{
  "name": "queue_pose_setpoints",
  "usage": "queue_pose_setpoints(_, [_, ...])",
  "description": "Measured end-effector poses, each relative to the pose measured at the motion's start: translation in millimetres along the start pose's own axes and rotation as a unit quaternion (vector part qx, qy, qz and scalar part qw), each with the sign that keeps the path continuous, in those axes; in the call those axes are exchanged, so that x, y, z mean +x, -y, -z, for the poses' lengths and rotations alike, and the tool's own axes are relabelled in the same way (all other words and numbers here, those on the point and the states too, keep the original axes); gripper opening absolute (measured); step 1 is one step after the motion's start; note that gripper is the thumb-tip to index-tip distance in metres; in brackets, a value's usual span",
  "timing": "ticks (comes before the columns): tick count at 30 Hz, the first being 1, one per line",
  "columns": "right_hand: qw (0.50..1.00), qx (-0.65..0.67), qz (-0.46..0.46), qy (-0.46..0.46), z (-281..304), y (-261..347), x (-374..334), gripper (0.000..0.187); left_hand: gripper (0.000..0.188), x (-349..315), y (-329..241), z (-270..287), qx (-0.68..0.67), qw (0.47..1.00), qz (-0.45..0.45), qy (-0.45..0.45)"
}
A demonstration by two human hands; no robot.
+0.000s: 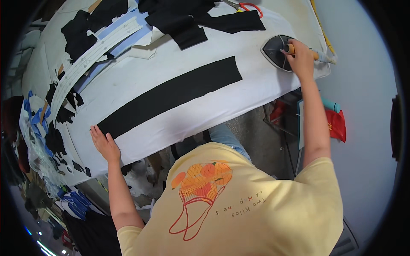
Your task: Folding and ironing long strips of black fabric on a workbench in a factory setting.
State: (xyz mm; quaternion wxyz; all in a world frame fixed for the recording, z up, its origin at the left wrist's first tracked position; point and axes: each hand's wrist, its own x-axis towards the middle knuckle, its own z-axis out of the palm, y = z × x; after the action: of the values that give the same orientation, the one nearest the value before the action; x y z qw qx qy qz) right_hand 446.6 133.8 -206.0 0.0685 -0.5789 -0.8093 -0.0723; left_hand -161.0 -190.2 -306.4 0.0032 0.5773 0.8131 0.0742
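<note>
A long black fabric strip lies flat across the white-covered table, slanting up toward the right. My left hand rests flat at the strip's left end, fingers stretched out and touching its edge. At the table's right end sits an iron with a dark, pointed body and a metal rim. My right hand is closed around the iron's wooden handle. The iron stands apart from the strip's right end.
Black fabric pieces pile up at the far side beside red-handled scissors. A long white ruler-like strip lies at the far left, near plastic and scraps. A red bag hangs below the table's right end, by a pale wall.
</note>
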Motion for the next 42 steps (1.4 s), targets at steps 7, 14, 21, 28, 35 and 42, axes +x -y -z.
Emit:
queue_pose_setpoints(7, [0.976, 0.069, 0.026, 0.203, 24, -16, 22, 0.035, 0.055, 0, 1, -1, 0.012, 1.000, 0.009, -0.017])
queue_pose_setpoints(14, [0.931, 0.140, 0.211, 0.264, 62, 145, 14, 0.019, 0.057, -7, 3, 1, 0.036, 0.999, 0.024, -0.016])
queue_pose_setpoints(21, [0.912, 0.139, 0.262, 0.285, 24, 247, 7, 0.031, 0.054, 0, -4, -1, -0.005, 0.999, 0.025, -0.022])
queue_pose_setpoints(28, [0.924, 0.152, 0.246, 0.250, 24, 244, 8, 0.021, 0.054, 0, -3, 2, -0.003, 0.999, 0.033, -0.013])
queue_pose_setpoints(35, [0.934, 0.105, 0.192, 0.282, 19, 193, 6, 0.019, 0.056, -1, 0, 2, -0.005, 1.000, 0.025, -0.012])
queue_pose_setpoints(42, [0.932, 0.091, 0.108, 0.335, 29, 141, 24, 0.031, 0.057, 2, 1, 2, -0.012, 0.999, 0.031, -0.023])
